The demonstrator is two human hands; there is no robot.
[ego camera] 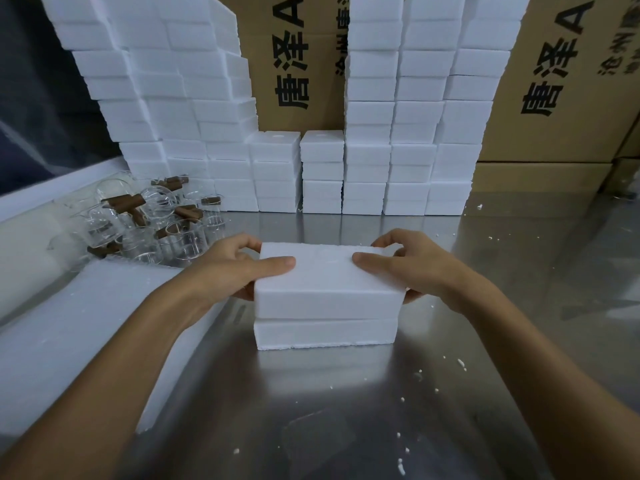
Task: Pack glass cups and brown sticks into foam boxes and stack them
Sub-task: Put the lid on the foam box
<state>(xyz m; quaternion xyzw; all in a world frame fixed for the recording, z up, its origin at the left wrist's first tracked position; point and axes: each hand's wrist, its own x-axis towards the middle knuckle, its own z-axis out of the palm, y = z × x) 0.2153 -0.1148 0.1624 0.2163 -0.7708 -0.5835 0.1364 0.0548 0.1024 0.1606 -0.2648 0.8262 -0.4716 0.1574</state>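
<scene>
Both hands grip one closed foam box (327, 289) at its short ends: the left hand (235, 268) holds the left end with the thumb laid flat on the lid and fingers curled behind, and the right hand (412, 265) mirrors it on the right end. This box sits on the steel table (346, 393), with a seam between upper and lower halves visible across its near face; the halves appear seated, though the far side is hidden. Left of the box and further back lies a loose pile of glass cups (145, 230) with brown sticks (124, 201) scattered among them. Directly behind the box, against cardboard cartons (294, 64), stand the stacked foam boxes (381, 150), with two lower columns (320, 171) in the middle. Judgement: the step in hand is closing and lifting the packed box for stacking. To do it well, pressure should be even on both ends so the halves stay mated, the box kept level, and it should be set squarely on a low column, edges aligned. Foam crumbs (460, 363) lie to the box's right.
</scene>
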